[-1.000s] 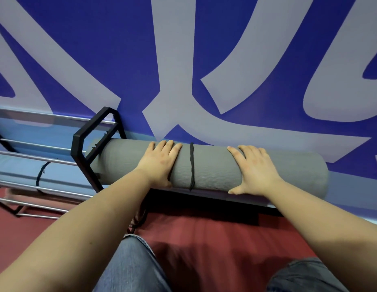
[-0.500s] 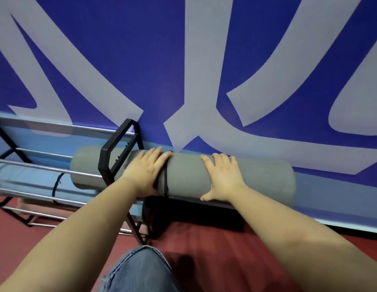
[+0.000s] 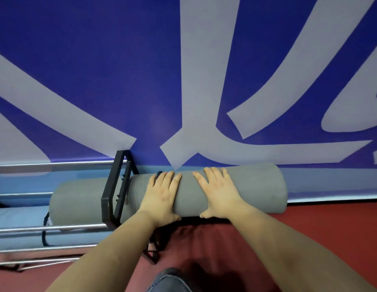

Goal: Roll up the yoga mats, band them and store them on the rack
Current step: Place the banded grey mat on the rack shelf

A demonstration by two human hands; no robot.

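Slid further left vs 1 s ago: grey rolled mat, now about half through black end frame of rack, left end inside btwn chrome rails. Pushed w/ both palms flat, fingers straight: left hand by frame, right hand mid-roll. Probably nearly stored; more sliding needed. Mostly hidden under left hand: black band. Cut off at left edge: blue mat lower down, rack's far end.

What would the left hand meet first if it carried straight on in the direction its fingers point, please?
The left hand lies flat on the rolled grey yoga mat, fingers pointing away over its top. Beyond the mat, it would probably meet the blue and white wall banner first; depth is unclear.
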